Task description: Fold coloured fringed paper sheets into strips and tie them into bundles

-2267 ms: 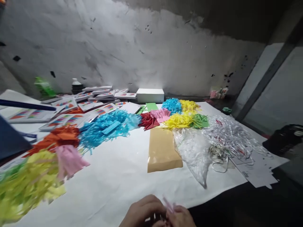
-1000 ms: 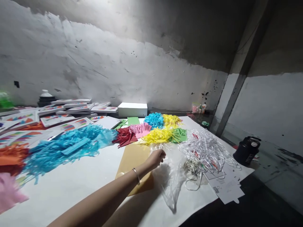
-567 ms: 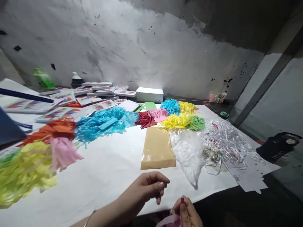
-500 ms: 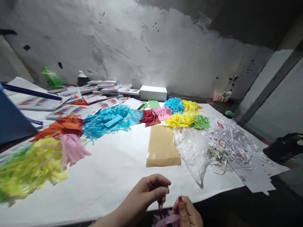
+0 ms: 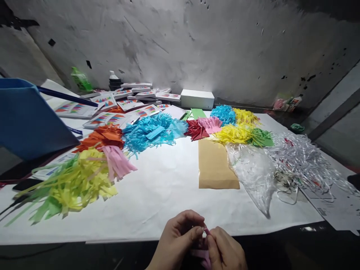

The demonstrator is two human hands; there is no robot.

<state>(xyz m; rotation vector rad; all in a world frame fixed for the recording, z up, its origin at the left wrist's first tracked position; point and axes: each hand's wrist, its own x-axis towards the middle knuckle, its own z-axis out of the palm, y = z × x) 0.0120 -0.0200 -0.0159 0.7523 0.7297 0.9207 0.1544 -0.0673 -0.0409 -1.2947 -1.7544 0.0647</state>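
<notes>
Low at the front edge of the table, my right hand (image 5: 225, 249) pinches a pink tissue-paper tassel (image 5: 203, 254) between thumb and fingers. The tassel's upper end is a narrow rolled strip, and its loose fringe hangs below, partly hidden by my hands. My left hand (image 5: 181, 234) is curled beside it, thumb and fingertips closed at the strip's tip. A small whitish bit shows at that tip, too small to make out. Nearest beyond my hands lies a flat tan paper packet (image 5: 218, 167) on the white-covered table (image 5: 157, 202).
Fringed tissue paper lies in yellow (image 5: 90, 183), pink (image 5: 119, 161), orange (image 5: 102, 137) and blue (image 5: 154, 131) piles. A clear plastic bag (image 5: 251, 168) and tangled white string (image 5: 303, 161) sit right. Printed packs (image 5: 135, 95), a white box (image 5: 197, 99) and a blue container (image 5: 30, 120) stand around.
My hands have come together, the left fingertips closing at the tip of the pink strip. The camera view has turned left, so the table's things appear further right.
</notes>
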